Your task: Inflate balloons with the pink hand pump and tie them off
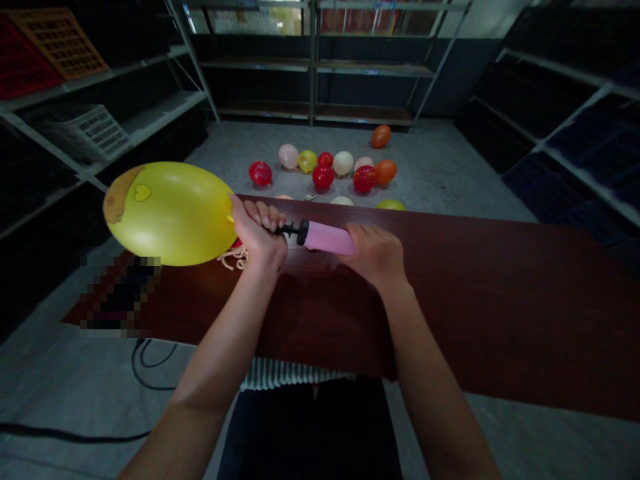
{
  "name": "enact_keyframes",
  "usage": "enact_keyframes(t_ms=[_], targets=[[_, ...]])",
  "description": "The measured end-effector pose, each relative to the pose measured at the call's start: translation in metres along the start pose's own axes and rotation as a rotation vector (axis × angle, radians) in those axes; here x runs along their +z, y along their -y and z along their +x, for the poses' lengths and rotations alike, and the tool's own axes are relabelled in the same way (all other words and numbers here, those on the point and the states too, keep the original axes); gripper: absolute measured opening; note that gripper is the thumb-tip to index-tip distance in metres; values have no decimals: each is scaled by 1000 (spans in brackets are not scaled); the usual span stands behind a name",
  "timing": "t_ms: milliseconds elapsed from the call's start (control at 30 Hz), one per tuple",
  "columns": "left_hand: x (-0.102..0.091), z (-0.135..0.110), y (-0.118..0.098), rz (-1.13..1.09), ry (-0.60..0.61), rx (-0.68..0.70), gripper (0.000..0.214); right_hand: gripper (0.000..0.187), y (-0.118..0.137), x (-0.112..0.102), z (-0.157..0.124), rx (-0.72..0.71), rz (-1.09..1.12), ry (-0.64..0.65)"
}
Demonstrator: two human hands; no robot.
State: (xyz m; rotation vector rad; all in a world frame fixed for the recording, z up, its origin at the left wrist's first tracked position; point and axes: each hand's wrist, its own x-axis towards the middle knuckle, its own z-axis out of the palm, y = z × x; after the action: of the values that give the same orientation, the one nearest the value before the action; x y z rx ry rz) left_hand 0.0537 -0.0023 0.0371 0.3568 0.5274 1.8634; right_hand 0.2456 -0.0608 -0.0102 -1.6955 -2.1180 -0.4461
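Note:
A large inflated yellow balloon (pixel 173 217), with a brown printed figure and a heart outline, extends leftward over the table. My left hand (pixel 257 230) is closed at the balloon's neck and around the black end of a pink balloon pump; the fingers hide the join. The pink barrel of the balloon pump (pixel 327 238) lies nearly level between my hands, its black collar and a stretch of black shaft showing. Wrapped around the barrel's right end is my right hand (pixel 377 253). Beneath the balloon, by my left wrist, lie pale uninflated balloons (pixel 235 258) with something red.
The dark red-brown table (pixel 500 287) spans the front. Beyond it, several inflated balloons, including a red balloon (pixel 323 177) and an orange balloon (pixel 381 137), rest on the grey floor. Metal shelves (pixel 313 67) line three sides. A black cable (pixel 75 437) runs along the floor, lower left.

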Motion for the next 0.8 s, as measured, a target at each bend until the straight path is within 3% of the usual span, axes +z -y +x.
enact_keyframes(t_ms=[400, 567, 800], targets=[[-14, 24, -27, 26, -6, 88, 58, 32, -61, -7, -16, 102, -138, -34], [-22, 31, -24, -6, 22, 101, 56, 30, -60, -5, -16, 122, -111, 1], [-5, 11, -7, 66, -68, 146, 62, 29, -34, -2, -10, 71, -115, 27]])
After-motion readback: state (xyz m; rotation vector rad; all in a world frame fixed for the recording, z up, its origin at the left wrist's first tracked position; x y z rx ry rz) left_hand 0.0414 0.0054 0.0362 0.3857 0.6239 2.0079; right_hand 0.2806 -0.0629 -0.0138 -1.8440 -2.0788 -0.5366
